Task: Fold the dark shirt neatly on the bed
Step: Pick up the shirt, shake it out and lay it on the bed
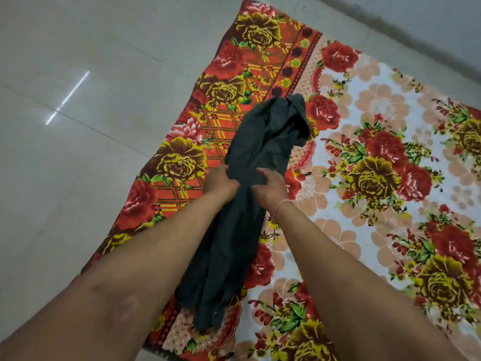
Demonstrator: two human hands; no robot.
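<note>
The dark shirt [263,136] lies bunched in a long crumpled strip on the floral bedsheet [377,142], running from the upper middle down toward me. My left hand [222,182] pinches the cloth at the shirt's left edge near its middle. My right hand [270,185] grips the fabric just beside it, fingers curled into a fold. A thin band sits on my right wrist. The shirt's lower end [208,303] hangs crumpled between my forearms. Collar and sleeves cannot be told apart in the bunch.
The sheet has a red and yellow rose border [182,157] on its left side and a pale flowered field to the right. Glossy light floor tiles [65,152] lie left of the bed edge. A wall base [416,29] runs across the top right.
</note>
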